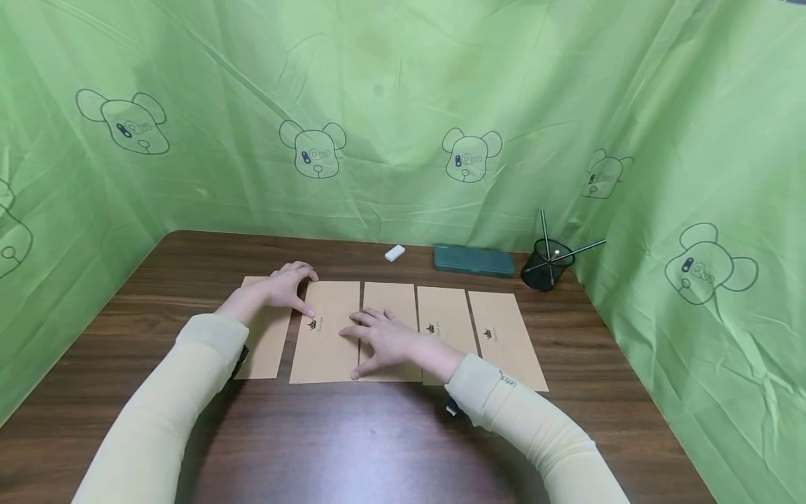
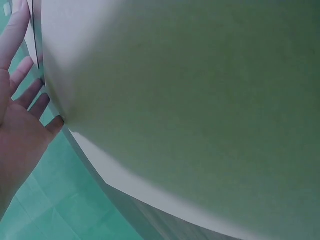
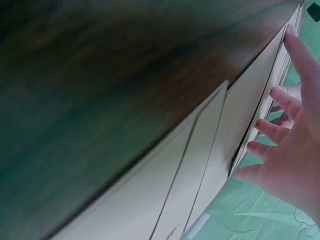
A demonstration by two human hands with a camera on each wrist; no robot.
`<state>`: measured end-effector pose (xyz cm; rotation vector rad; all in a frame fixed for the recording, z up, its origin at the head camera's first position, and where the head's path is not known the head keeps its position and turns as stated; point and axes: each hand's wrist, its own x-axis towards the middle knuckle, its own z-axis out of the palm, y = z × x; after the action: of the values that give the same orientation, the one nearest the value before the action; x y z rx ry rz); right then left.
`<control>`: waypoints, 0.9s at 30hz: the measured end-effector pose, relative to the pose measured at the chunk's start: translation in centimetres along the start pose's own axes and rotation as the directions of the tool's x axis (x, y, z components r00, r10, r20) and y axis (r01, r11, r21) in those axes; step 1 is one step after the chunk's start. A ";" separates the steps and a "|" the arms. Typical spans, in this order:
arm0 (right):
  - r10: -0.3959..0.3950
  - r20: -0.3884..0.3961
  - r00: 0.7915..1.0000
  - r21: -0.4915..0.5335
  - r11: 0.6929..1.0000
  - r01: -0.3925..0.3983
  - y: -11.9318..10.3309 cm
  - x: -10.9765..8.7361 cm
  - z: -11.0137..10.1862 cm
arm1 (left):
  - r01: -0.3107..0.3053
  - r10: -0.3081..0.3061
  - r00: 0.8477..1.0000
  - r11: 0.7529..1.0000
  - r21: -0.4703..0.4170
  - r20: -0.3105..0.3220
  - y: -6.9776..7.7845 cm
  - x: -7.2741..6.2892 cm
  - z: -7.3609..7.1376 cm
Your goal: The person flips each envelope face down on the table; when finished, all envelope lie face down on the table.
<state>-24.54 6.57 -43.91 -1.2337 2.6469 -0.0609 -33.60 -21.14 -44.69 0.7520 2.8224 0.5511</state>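
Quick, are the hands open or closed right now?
Left hand: open, at a kraft envelope, holding nothing.
Right hand: open and spread out, holding nothing.

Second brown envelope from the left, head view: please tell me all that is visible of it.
The brown envelope is a paper-looking rectangle with a small black crown and lettering too tiny to read. It lies flat on the dark table, long sides running near to far. The left grip and right grip seem to touch it at opposite sides.
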 end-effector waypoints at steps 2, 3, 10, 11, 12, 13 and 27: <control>0.004 0.001 1.000 0.006 1.000 -0.004 0.0 -0.1 0.0 | 0.004 -0.004 1.000 1.000 -0.004 0.000 0.0 0.2 0.0; 0.005 0.000 1.000 0.007 1.000 -0.005 0.0 -0.1 0.0 | 0.007 -0.007 1.000 1.000 -0.003 0.002 0.0 0.3 0.0; 0.009 0.003 1.000 0.006 1.000 -0.009 -0.1 -0.1 0.3 | 0.003 -0.003 1.000 1.000 0.000 -0.026 0.1 0.6 0.0; 0.011 0.005 1.000 0.004 1.000 -0.011 -0.1 -0.1 0.3 | 0.008 -0.008 0.999 1.000 -0.007 -0.031 0.2 0.6 0.0; 0.012 0.006 1.000 0.005 1.000 -0.012 -0.2 0.0 0.3 | 0.013 -0.014 0.999 1.000 -0.015 -0.036 0.2 0.6 -0.1; 0.014 0.007 1.000 0.006 1.000 -0.014 -0.2 0.0 0.3 | 0.017 -0.017 0.999 1.000 -0.021 -0.040 0.3 0.6 -0.2; -0.011 0.007 1.000 0.065 0.998 0.010 -0.1 -0.2 0.2 | -0.118 0.113 0.992 0.987 -0.105 -0.050 0.3 0.2 -1.8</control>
<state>-24.30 6.63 -44.07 -1.2247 2.6110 -0.1429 -34.10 -21.36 -42.92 0.8967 2.7745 0.7405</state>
